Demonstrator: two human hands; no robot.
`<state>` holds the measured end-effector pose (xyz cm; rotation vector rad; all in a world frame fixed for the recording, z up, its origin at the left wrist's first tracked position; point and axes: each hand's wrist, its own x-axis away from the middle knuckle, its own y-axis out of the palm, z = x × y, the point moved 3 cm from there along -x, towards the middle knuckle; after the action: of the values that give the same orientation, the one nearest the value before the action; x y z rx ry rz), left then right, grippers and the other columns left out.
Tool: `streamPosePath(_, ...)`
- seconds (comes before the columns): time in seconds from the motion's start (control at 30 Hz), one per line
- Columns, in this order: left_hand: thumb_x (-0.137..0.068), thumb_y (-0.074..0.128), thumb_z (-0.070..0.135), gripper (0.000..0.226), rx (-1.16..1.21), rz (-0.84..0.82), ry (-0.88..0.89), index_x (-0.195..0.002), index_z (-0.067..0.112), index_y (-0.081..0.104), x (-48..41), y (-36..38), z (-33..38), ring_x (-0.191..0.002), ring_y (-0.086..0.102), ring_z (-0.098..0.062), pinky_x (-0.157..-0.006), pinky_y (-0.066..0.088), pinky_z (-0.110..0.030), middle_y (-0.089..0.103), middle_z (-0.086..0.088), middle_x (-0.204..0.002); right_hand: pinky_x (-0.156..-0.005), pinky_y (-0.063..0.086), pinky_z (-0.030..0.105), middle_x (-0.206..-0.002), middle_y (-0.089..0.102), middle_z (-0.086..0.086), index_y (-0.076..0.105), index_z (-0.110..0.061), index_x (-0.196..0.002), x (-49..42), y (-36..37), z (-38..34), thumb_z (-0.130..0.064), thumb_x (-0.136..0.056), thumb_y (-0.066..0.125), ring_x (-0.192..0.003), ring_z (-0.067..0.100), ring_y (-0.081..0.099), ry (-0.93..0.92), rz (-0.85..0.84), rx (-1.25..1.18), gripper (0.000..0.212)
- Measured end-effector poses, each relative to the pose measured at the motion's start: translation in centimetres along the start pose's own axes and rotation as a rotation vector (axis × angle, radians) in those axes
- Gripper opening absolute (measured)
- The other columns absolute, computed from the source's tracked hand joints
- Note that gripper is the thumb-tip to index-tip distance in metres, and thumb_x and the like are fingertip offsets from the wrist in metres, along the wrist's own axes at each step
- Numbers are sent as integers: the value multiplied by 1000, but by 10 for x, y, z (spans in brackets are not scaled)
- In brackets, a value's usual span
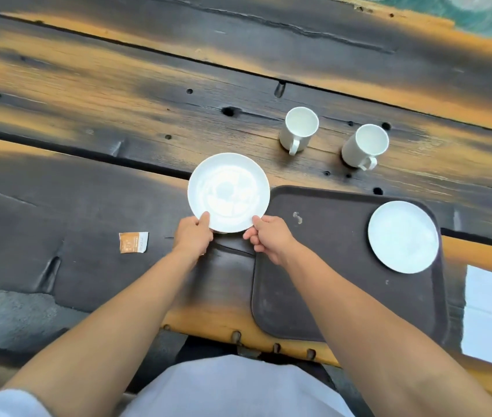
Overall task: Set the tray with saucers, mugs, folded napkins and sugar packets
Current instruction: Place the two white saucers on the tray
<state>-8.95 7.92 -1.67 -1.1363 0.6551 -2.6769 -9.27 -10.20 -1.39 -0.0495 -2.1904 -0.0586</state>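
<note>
I judge I am on the saucer step: my left hand and right hand each pinch the near rim of the second saucer just left of the tray, which needs carrying rightward onto its bare left half.

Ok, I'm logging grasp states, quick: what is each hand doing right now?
Left hand: holding the white saucer by its near rim, thumb on top.
Right hand: holding the same saucer's near rim, thumb on top.
</note>
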Motion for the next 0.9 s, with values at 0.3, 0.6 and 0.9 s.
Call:
streamPosePath(0.3,-102,44,37,47,30,-53,20,-67,9,56,73,98,1,-49,47,-23,-51,39,-25,57,-1,-52,-43,32,22,-66,63,6,61,-5,-113,40,-117,30,-20,-105,39,-47,11,37,-8,11,39,28)
streamPosePath(0.6,-101,44,40,54,-25,-79,62,-58,10,57,118,177,11,-51,50,-25,-59,45,-29,59,1,-52,-42,30,21,-66,63,7,61,-8,-93,54,-209,51,-19,-104,41,-45,10,37,-23,30,16,26)
streamPosePath(0.9,-100,43,39,55,-106,-56,89,-56,10,60,114,190,19,-52,54,-24,-59,48,-31,62,0,-55,-41,32,22,-61,65,5,62,-5,-93,43,-224,56,-20,-102,42,-43,10,39,-12,14,0,27)
